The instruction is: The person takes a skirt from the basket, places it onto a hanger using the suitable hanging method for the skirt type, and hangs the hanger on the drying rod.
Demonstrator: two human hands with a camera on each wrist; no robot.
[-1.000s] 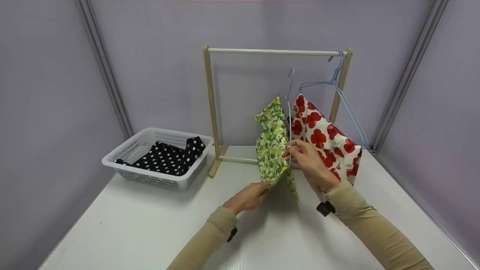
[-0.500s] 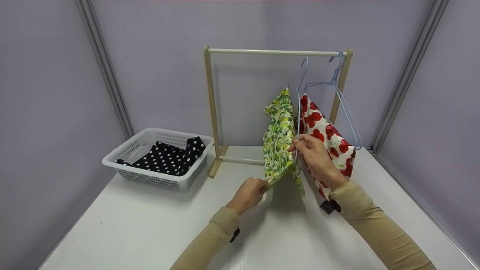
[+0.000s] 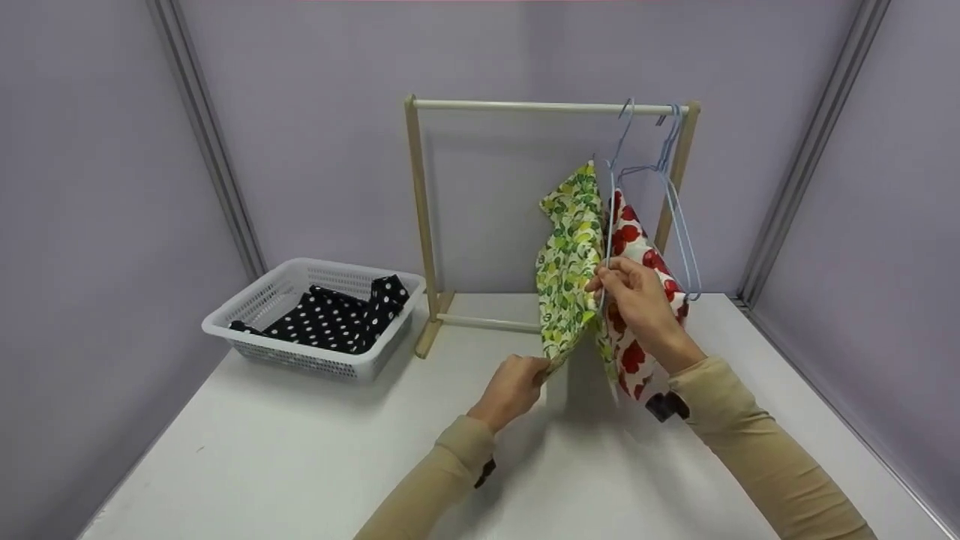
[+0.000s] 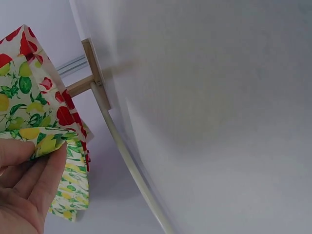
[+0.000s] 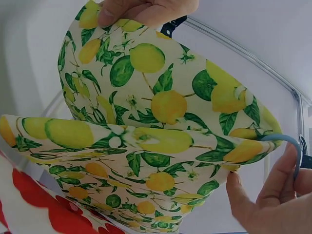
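Observation:
Lemon-print cloth (image 3: 571, 262) hangs on a light-blue wire hanger (image 3: 611, 202), whose hook is level with the rack's top bar; whether it touches the bar I cannot tell. My right hand (image 3: 645, 307) holds the hanger's near end beside the cloth; the right wrist view shows the blue wire (image 5: 287, 140) at the fingers of that hand (image 5: 273, 200). The cloth's lower near corner is pinched by my left hand (image 3: 512, 391), with thumb against fingers in the left wrist view (image 4: 29, 175). Red-flowered cloth (image 3: 634, 364) hangs behind my right hand, from another blue hanger (image 3: 681, 225).
The rack's top bar (image 3: 517, 106) runs between two wooden posts, the left one (image 3: 421, 202) bare. To its left, a white basket (image 3: 360, 363) holds black polka-dot cloth (image 3: 322, 319). Grey-white walls meet the white table (image 3: 300, 450) at the back and sides.
Both hands have moved right with the lemon cloth and its hanger, and the hook has risen to the bar's height. The red-flowered cloth has swung and looks narrower.

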